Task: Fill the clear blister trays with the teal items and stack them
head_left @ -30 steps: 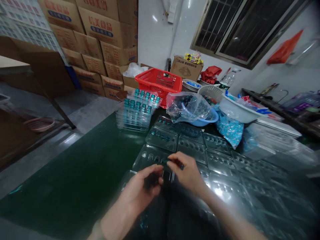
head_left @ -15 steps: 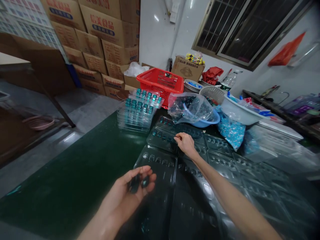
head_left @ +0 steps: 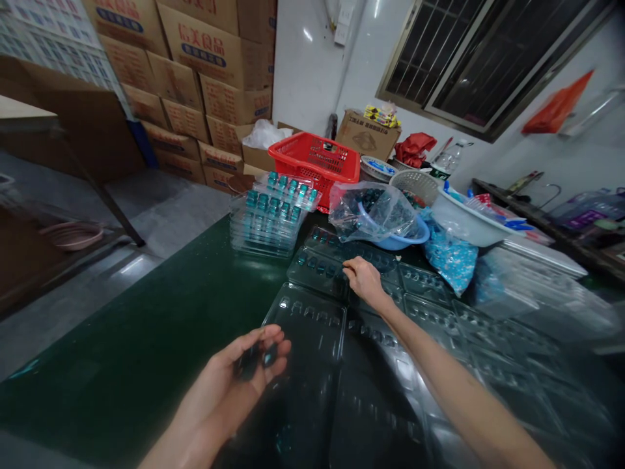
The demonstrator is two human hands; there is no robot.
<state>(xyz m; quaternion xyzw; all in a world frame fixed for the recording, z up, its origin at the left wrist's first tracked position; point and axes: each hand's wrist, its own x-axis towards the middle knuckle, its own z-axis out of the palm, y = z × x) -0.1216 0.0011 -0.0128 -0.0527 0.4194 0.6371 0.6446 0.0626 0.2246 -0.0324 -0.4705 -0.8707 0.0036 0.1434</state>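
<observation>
My left hand is cupped palm up over the green table, holding a few small dark pieces with teal ends. My right hand reaches forward with its fingers pinched at the edge of a clear blister tray that has teal pieces in some pockets. I cannot make out what the pinch holds. An empty clear tray lies between the hands.
A stack of filled trays stands at the back left of the table. Behind it sit a red basket, a blue bowl in a plastic bag, a white basin and cardboard boxes. Several empty trays cover the right side.
My right hand went from beside the left hand forward to the partly filled tray and stays there. My left hand opened into a cup and drifted slightly left and down.
</observation>
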